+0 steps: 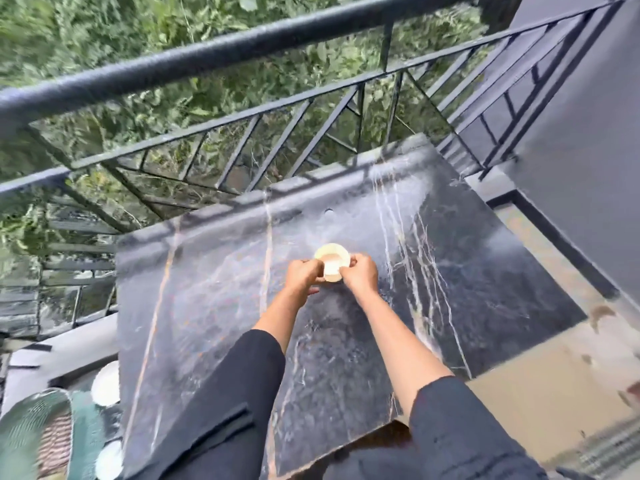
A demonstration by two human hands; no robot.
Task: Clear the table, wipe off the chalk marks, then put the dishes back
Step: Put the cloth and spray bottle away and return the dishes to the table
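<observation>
**Both hands on the cream cup, mid-counter**

Balcony setting. The dark, marble-look counter (214, 306) has pale streaks running along it; I cannot tell whether they are veining or chalk.

A small cream cup (332, 258) is at the far middle of the counter, tipped so its open top faces the camera. The left hand (303, 274) has its fingers curled against the cup's left side. The right hand (361, 274) pinches the right side. Both grips are clamped on the cup. The hands hide its base, so I cannot tell whether it rests on the surface or is held just above it.

Dark sleeves (242, 393) end at mid-forearm.

Two white plates (105, 382) sit low on the left, just beside the counter's left edge and partly hidden by it. A green woven seat (31, 431) is in the bottom-left corner.

A black metal railing (207, 53) runs behind the far edge, with green foliage (86, 26) beyond it. The edges of the view are blurred.
</observation>
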